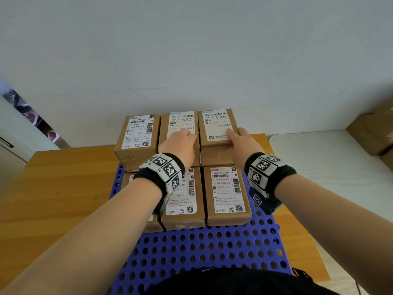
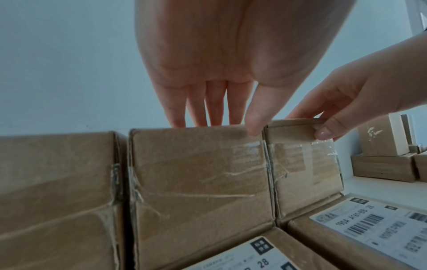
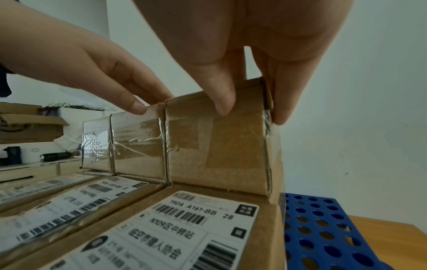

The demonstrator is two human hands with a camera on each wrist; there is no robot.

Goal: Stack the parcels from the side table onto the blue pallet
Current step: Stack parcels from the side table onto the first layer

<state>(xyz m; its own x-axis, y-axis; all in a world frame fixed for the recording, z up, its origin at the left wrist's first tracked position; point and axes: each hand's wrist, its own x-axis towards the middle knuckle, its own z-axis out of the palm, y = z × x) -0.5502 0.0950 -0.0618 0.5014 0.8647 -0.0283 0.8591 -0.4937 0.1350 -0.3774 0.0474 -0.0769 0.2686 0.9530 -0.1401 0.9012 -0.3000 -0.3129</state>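
**A:** I've got both hands on the back row, centre of the head view. My right hand (image 1: 238, 138) is holding the top right parcel (image 1: 217, 126): thumb down its near face, fingers down its right side. It looks seated on the parcel below, flush against its neighbour.

**B:** And the left?

**A:** The left hand (image 1: 182, 143) lies on the middle parcel (image 1: 180, 126) just beside it, fingers straight along the top, thumb tip over the near edge. It grips nothing; I read it as a brace.

**B:** How do you finish this well?

**A:** As I see it, keep the left pressing down so the neighbour can't shift, nudge the right parcel until the near faces line up, then let go by spreading thumb and fingers without dragging. In the right wrist view the two near faces already look close to level, so only a small nudge.

**B:** Where's the rest of the load?

**A:** The blue pallet (image 1: 191, 248) fills the lower middle of the head view on the bench (image 1: 63, 188). The back row is two high; a lower front row (image 1: 227, 194) sits just under my wrists. The pallet's near half is bare. At the right edge, more cartons (image 1: 374, 133) stand at the far end of the side table (image 1: 331, 167), well apart from my hands.
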